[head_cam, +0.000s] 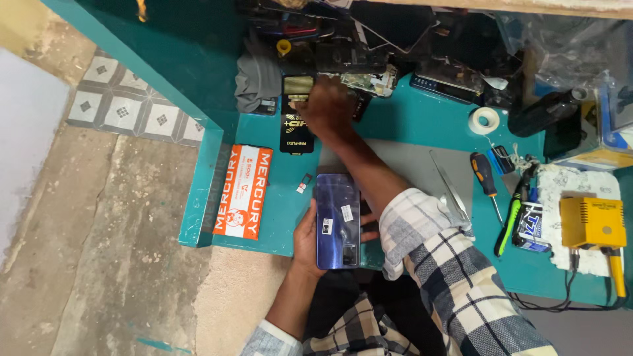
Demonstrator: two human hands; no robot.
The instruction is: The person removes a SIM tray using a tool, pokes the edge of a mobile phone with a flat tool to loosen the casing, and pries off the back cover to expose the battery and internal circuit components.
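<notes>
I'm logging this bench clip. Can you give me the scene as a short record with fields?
Setting: teal workbench, seen from above
Left hand: holds a blue phone, back side up
Right hand: reaches to the cluttered far edge, over a black card package
Nearby: screwdriver, tape roll, yellow box device, orange-and-white box
Sleeves: plaid

The right hand [328, 109] was blurred at the far edge of the surface [422, 122], its fingers lost among the dark heap of phone parts [356, 56], too jumbled to tell apart. The blue phone [337, 221] hid most of the left hand [310, 238]. The yellow tool's [593, 222] cable ran off the picture's right edge.
</notes>
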